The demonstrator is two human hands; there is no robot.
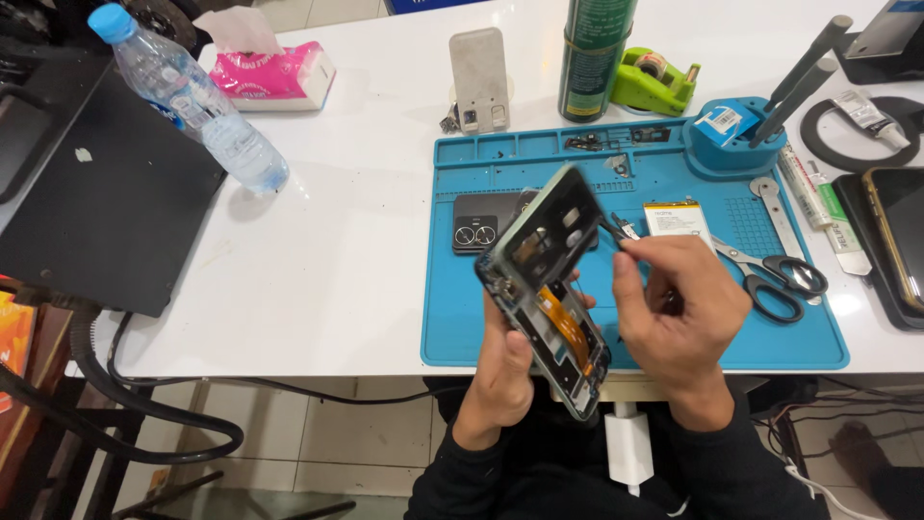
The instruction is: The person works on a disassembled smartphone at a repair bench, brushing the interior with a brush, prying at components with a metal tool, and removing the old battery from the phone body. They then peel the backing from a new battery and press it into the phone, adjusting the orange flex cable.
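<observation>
My left hand [505,361] grips an opened phone frame [549,289] from below, tilting its bare inside with an orange flex cable toward me over the blue repair mat [462,327]. A thin pair of tweezers [616,229] is pinched in my right hand [679,308], with its tip at the upper part of the frame. On the mat behind the phone lie a dark camera-module cover [476,223], a flat white battery [679,220] and black-handled scissors [780,279].
A clear water bottle [192,101], pink tissue pack [274,77], grey phone back on a stand [479,79], green spray can [592,58], green tape dispenser [654,82], blue tool holder [731,135], another phone [900,241] and black laptop [106,202] surround the mat. Cables hang below the table.
</observation>
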